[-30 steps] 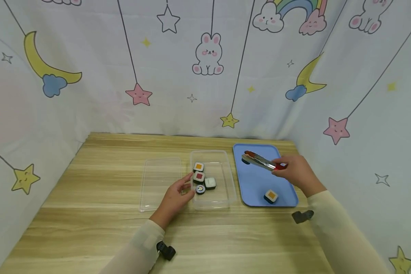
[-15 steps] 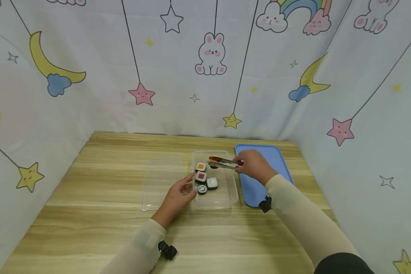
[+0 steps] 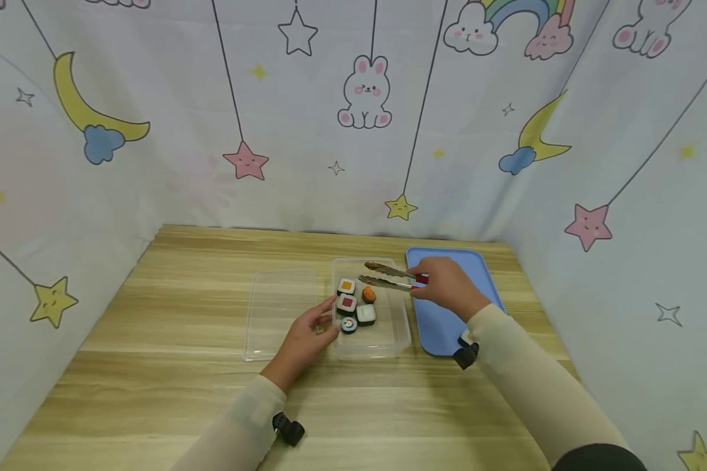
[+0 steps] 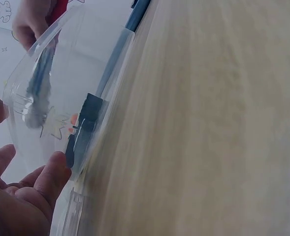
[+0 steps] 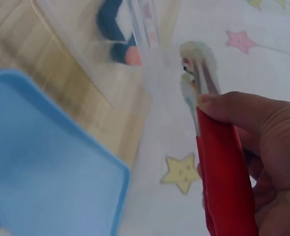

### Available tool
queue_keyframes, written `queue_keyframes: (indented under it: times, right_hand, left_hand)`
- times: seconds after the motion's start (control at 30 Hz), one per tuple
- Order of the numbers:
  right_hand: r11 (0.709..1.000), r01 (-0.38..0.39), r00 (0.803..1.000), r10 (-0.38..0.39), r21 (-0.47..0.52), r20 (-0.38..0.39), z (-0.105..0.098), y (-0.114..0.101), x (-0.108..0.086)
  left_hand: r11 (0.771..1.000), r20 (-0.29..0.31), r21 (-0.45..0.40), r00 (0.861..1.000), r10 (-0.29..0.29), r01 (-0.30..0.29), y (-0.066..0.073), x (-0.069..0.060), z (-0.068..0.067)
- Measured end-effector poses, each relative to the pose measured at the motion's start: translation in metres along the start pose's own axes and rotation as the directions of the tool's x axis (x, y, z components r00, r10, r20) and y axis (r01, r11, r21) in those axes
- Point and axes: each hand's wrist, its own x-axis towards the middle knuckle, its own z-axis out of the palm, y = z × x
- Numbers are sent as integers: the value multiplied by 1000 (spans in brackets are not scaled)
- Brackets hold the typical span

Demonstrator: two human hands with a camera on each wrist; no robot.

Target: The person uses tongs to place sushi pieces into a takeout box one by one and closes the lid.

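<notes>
Orange-topped sushi piece (image 3: pixel 368 296): now freed from the tongs (image 3: pixel 387 269), lying inside the clear container (image 3: pixel 385 335). Left hand (image 3: pixel 300 335): fingers spread against container's wall, presumably steadying it. Right hand (image 3: pixel 446 285): holding tongs, tips parted, likely for that release.

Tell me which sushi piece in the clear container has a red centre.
The squarish middle piece in the left column, directly between the orange-centred piece and the small round piece. No other piece in there shows a red centre.
</notes>
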Motion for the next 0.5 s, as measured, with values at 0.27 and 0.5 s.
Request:
queue_keyframes:
  times: [0.27, 0.5]
  right_hand:
    - [995, -85, 984, 93, 59, -153, -31, 53, -82]
    - [975, -212, 970, 217, 61, -107, -28, 97, -163]
  left_hand:
    - [999, -10, 47, 1000, -1, 2, 0, 3, 3]
    - [999, -33, 47, 999, -17, 18, -1, 1, 3]
